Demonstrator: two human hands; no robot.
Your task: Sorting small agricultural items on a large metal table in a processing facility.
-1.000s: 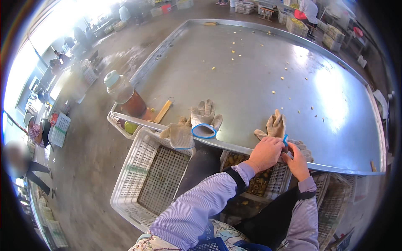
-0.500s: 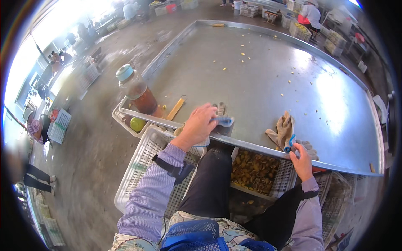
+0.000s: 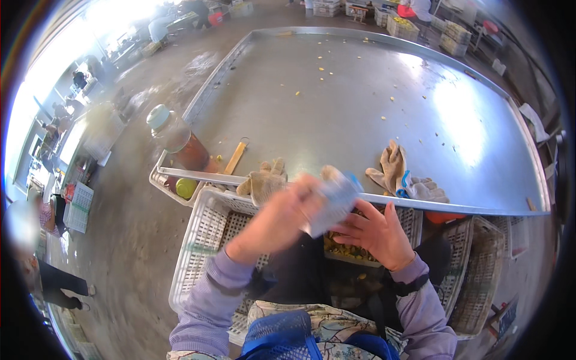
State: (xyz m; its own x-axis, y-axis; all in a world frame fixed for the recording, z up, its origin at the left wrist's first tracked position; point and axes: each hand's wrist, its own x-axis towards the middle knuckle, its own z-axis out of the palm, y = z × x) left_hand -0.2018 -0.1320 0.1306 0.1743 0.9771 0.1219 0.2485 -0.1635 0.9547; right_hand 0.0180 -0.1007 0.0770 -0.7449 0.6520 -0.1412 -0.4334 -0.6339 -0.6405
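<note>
My left hand [image 3: 282,222] is closed on a light work glove with a blue cuff [image 3: 333,201], blurred by motion. My right hand [image 3: 375,231] has its fingers spread just below and right of that glove, their tips close to or touching it. Another glove [image 3: 267,187] lies over the near rim at the left, and a pair of beige and grey gloves [image 3: 391,171] with blue trim rests at the right on the big metal tray table [image 3: 330,126]. A lidded jar of brown liquid [image 3: 192,150] and a wooden-handled tool [image 3: 236,159] stand or lie at the left.
Plastic crates [image 3: 192,261] sit below the near edge, one holding yellow-brown pieces [image 3: 342,246], others at the right [image 3: 486,270]. A small basket [image 3: 165,183] with a green round item is at the left. Other people [image 3: 54,282] are around the hall, with stacked crates [image 3: 402,30] behind.
My hands left the right-hand gloves; my left hand took a blue-cuffed glove from the left and lifted it to the middle, where my right hand has come over with opened fingers.
</note>
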